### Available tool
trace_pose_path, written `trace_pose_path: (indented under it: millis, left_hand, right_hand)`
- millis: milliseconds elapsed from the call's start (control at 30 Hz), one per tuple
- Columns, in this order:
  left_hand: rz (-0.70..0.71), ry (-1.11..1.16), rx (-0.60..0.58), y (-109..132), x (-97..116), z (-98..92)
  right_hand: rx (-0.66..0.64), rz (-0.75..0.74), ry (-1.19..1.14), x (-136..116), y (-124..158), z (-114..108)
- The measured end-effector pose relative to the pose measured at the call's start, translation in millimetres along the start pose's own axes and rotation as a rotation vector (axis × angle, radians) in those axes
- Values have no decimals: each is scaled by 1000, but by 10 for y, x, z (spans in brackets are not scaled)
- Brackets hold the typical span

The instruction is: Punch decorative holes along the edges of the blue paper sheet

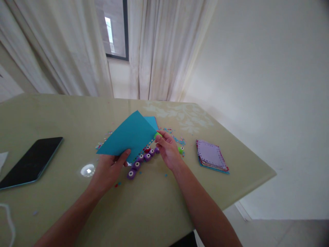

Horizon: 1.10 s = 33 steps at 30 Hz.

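My left hand (113,168) grips a blue sheet of paper (128,135) by its lower edge, thumb on top. A row of punched holes runs along the sheet's lower right edge. At the sheet's right corner, my right hand (167,147) is closed around a small green craft punch (157,135), partly hidden by the fingers. Below the paper lie several purple craft punches (137,165) and a red one (147,149). Another green punch (181,150) sits just right of my right wrist. More blue paper (152,121) shows behind the held sheet.
A stack of hole-edged paper squares (212,156) lies at the right of the table (159,212). Small paper bits (178,140) are scattered around the middle. A black tablet (33,161) lies at the left, near a white cable (9,219). A dark object (183,240) shows at the front edge.
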<state>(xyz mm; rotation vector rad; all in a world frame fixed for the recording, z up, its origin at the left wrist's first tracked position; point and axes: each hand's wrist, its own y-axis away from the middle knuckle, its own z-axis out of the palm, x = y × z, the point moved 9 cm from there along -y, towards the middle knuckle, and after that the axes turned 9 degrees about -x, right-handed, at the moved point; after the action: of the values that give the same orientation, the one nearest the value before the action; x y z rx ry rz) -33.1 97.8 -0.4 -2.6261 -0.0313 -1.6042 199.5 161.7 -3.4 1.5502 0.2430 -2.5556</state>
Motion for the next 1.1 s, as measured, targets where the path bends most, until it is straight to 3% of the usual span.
trace_pose_path:
  millis: [833, 1100]
  left_hand:
    - [-26, 15, -3, -3, -8, 29]
    - [-69, 61, 13, -13, -75, -11]
  right_hand:
    - [-16, -36, -18, -7, -9, 27]
    - [136, -228, 17, -421, 33, -212]
